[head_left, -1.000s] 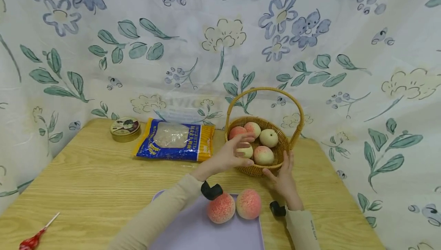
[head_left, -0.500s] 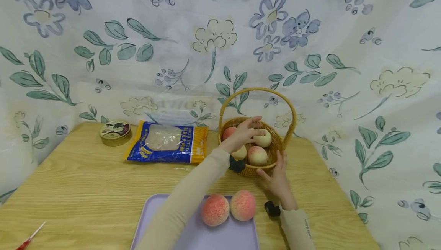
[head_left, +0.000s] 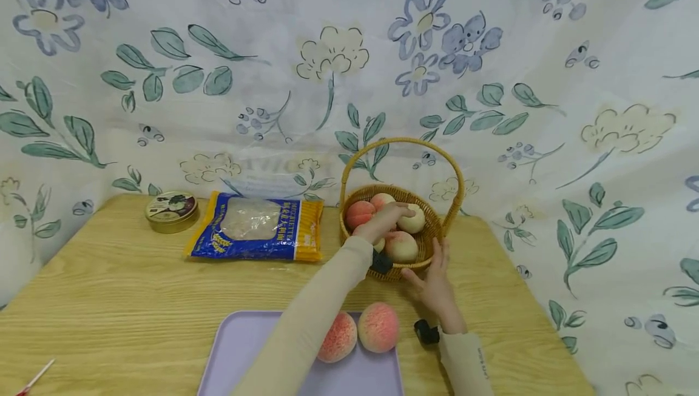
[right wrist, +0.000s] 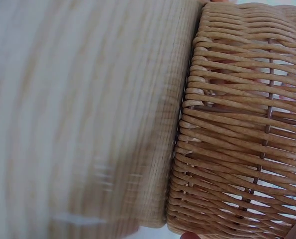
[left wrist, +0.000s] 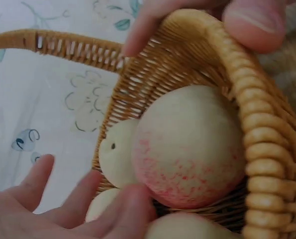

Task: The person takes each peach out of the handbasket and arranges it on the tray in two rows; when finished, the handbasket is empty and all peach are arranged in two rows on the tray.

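A wicker basket [head_left: 455, 214] with a tall handle holds several peaches, some pink and some pale cream. My left hand [head_left: 384, 221] reaches down into it, its fingers spread beside a cream peach [head_left: 413, 219]. In the left wrist view, a large pink-speckled cream peach [left wrist: 190, 142] lies near the left fingertips, with nothing plainly grasped. At the basket's near right side, my right hand [head_left: 438, 293] holds the rim, fingers toward the handle's base and thumb at the front. Only the basket's woven side [right wrist: 242, 124] and the table show in the right wrist view, plus a fingertip.
A lilac tray [head_left: 235, 347] at the front bears two pink peaches [head_left: 379, 327], one partly behind my left sleeve. Back left are a round tin [head_left: 172, 211] and a blue-yellow pasta bag [head_left: 256, 227]. A lollipop [head_left: 38, 378] lies at the front left. Floral cloth hangs behind.
My left hand has moved from above the basket's left front edge rightward and down among the peaches. The right hand stays at the rim. The whole view has shifted slightly.
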Tool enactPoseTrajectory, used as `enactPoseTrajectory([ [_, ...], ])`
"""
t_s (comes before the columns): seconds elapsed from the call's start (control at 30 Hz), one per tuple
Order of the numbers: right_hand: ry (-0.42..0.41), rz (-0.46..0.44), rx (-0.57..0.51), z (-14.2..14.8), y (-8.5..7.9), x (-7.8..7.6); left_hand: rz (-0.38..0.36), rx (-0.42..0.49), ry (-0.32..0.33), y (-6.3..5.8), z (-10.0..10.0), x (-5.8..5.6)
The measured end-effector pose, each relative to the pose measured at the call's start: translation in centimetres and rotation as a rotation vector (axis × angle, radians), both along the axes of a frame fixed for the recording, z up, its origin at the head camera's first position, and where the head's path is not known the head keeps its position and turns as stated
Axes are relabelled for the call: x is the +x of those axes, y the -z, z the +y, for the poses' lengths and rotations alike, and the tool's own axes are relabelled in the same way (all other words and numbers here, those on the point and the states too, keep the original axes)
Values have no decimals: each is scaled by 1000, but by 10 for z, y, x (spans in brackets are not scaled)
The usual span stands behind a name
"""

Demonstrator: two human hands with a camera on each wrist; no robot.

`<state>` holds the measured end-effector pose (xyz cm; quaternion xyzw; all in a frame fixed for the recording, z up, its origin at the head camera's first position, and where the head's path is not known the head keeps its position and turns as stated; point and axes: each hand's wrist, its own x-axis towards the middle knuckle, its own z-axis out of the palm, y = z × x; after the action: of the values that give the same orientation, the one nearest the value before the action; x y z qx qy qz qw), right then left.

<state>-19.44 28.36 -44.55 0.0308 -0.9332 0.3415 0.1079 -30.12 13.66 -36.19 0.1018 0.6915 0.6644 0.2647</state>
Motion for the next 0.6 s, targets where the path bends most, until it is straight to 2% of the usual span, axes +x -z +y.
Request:
enactPoseTrajectory([
  [0.1, 13, 0, 10, 3, -3, 0, -63, -4, 37, -3, 0, -1],
  [0.17, 20, 1, 13, 4, -4, -1, -111, -47, 97, 0, 1, -4],
  [0.27, 24, 24, 9, 2, -2, -1, -174, -93, 156, 13, 6, -7],
  [0.33, 21, 27, 6, 0, 1, 0, -212, -86, 157, 25, 10, -10],
  [0.47, 6, 23, -10, -5, 10, 2, -297, -55, 77, 38, 14, -2],
  [0.53, -2, 15, -21, -7, 12, 4, -284, -71, 79, 43, 17, -2],
  [0.57, -6, 18, -26, -7, 12, 4, -282, -72, 83, 42, 18, -1],
  [0.6, -11, 21, -32, -7, 12, 5, -369, 69, 55, 42, 20, -1],
])
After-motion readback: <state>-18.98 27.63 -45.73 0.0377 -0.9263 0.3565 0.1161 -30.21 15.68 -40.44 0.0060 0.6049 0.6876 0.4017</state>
